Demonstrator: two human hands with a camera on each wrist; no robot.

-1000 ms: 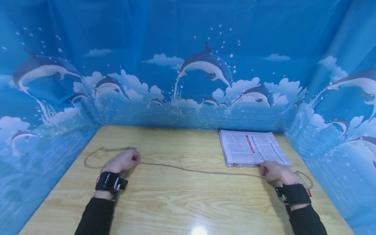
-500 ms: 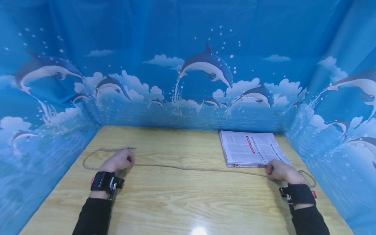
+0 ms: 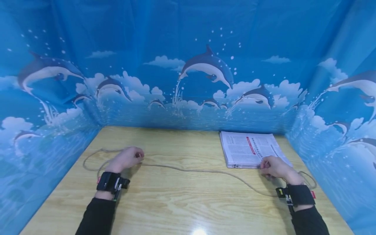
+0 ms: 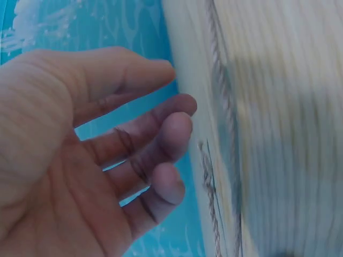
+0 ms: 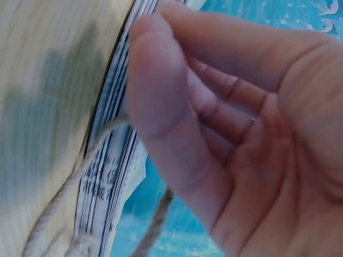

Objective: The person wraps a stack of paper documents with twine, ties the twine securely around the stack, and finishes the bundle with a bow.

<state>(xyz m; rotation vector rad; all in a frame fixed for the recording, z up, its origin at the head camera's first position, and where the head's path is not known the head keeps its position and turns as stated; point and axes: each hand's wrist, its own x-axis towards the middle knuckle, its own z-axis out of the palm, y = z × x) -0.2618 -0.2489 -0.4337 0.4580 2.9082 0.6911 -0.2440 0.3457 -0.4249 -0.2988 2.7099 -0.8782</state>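
Observation:
A thin beige rope (image 3: 188, 170) stretches across the wooden table between both hands. My left hand (image 3: 124, 160) hovers at its left part; in the left wrist view its fingers (image 4: 177, 131) are loosely curved and apart from the rope (image 4: 228, 101). My right hand (image 3: 276, 168) is at the front edge of a newspaper stack (image 3: 246, 147). Thumb and index fingertips come together in the right wrist view, and the rope (image 5: 61, 193) runs up behind the index finger (image 5: 161, 91). That finger hides the grip point.
Blue dolphin-print curtain (image 3: 188, 81) encloses the wooden table (image 3: 176, 202) at the back and sides. The newspapers lie at the back right. Rope loops spread beside both wrists, and each wrist wears a black strap (image 3: 107, 182) with a camera.
My left hand has lost contact with the rope and shifted slightly right. The right hand has moved a little left; the rope beside it now sags toward me instead of running straight.

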